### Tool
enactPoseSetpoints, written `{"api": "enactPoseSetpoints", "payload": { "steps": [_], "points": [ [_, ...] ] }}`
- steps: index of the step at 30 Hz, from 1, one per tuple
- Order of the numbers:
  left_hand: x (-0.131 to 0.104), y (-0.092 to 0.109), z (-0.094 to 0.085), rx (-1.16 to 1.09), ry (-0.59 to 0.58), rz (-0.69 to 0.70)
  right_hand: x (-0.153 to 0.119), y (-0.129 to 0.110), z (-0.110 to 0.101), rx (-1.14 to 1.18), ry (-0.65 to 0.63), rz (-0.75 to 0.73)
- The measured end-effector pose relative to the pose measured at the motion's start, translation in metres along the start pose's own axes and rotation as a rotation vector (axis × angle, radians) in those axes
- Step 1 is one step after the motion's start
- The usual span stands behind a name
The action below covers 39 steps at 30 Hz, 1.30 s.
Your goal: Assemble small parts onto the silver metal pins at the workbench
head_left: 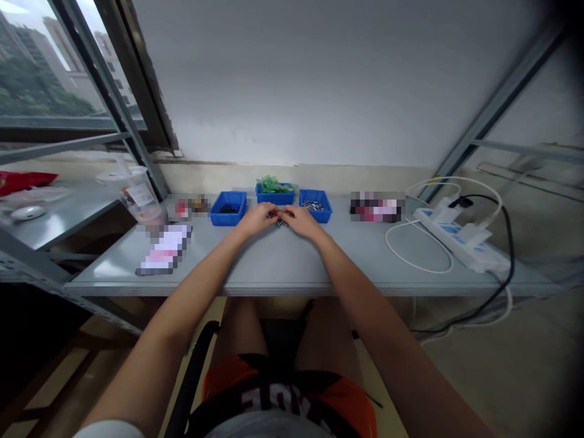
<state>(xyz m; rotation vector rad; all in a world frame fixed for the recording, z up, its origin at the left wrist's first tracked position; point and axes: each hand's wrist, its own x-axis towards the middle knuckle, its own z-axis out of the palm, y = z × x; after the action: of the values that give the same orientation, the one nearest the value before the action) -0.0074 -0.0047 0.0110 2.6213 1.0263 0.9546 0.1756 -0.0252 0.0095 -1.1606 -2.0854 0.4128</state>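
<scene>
My left hand (260, 218) and my right hand (298, 219) meet over the middle of the grey table (278, 261), fingertips pinched together. Between them shows a small dark and shiny metal piece (281, 222), too small to name. Just beyond the hands stand three blue bins: the left bin (219, 216) has small dark parts (229, 208) in it, the middle bin (275, 198) has green plastic pieces (268, 185), and the right bin (325, 215) holds shiny metal parts (312, 205). Most of what the fingers grip is hidden.
To the left are a phone-like blurred item (165, 249) and a plastic drink cup (141, 198). A white power strip (469, 240) with plugs and loose cables (426, 267) lies on the right. Another blurred item (376, 208) rests near the wall. Metal posts (490, 115) frame the table.
</scene>
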Motion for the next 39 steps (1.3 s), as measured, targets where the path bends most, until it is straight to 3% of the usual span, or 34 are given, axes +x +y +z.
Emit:
{"api": "enactPoseSetpoints", "payload": {
  "steps": [13,21,39],
  "points": [
    [-0.0011,0.0004,-0.0026,0.063,0.000,0.002,0.0005,-0.0023,-0.0004,0.014,-0.035,0.001],
    [-0.0019,0.0024,-0.0060,0.054,-0.030,-0.036,0.0010,0.0000,0.0019,0.039,0.049,0.013],
    [-0.0019,0.0067,-0.0038,0.057,-0.075,-0.056,0.0023,0.0027,0.0021,0.032,0.107,-0.010]
  ]
}}
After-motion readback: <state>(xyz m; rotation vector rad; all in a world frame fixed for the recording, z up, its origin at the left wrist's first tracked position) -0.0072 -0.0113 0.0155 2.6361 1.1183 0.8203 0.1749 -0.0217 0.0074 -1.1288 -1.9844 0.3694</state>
